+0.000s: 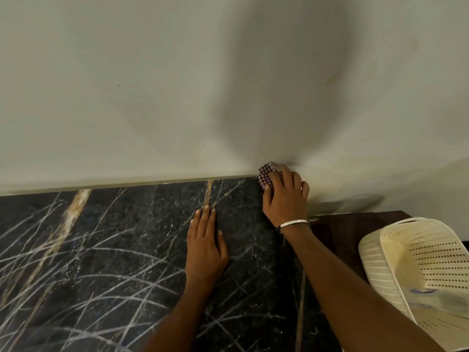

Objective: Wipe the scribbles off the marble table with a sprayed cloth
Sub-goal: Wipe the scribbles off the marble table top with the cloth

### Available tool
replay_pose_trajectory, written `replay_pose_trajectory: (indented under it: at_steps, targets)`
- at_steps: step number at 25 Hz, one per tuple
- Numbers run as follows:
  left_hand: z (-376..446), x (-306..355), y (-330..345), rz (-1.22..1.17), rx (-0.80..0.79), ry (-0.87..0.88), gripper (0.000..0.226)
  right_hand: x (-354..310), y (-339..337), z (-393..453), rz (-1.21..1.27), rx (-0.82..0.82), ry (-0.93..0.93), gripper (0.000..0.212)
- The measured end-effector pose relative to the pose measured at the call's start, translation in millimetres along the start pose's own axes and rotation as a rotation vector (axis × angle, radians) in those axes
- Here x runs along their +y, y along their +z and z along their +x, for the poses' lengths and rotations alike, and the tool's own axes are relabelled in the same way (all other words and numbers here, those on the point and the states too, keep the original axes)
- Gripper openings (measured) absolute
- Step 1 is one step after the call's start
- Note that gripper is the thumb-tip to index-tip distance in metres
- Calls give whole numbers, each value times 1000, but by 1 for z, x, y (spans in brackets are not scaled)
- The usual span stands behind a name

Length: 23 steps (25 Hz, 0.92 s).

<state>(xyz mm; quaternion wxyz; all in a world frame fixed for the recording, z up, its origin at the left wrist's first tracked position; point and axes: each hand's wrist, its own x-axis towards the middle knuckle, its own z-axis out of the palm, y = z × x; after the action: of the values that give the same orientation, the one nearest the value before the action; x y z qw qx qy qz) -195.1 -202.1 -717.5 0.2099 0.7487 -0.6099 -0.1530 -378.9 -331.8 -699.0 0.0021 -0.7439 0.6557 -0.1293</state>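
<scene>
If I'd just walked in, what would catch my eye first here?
Probably the dark marble table, streaked with pale lines across its left and middle. Next, the right hand pressing a checked cloth into the far corner by the wall, and the cream perforated plastic basket at right.

The cloth (pixel 266 177) is pressed under the right hand (pixel 285 196) at the marble table's (pixel 101 250) far right corner, against the wall (pixel 152 85). The left hand (pixel 205 250) is laid flat just left of it. A basket (pixel 418 270) is set beyond the right edge.
</scene>
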Motion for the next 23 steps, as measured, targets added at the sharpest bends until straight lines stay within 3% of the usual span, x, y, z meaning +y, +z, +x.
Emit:
replay_pose_trajectory:
  at_steps: [3, 13, 17, 23]
  targets:
    - [-1, 1, 0, 28, -6, 9, 56, 4, 9, -5, 25, -84, -65, 55]
    - [-1, -1, 3, 50, -2, 20, 57, -8, 14, 2, 39, -60, 170, 53]
    - [-1, 0, 2, 47, 5, 20, 57, -23, 17, -10, 22, -123, 5, 53]
    - [-1, -1, 2, 46, -5, 22, 58, 7, 11, -11, 32, -30, 138, 49]
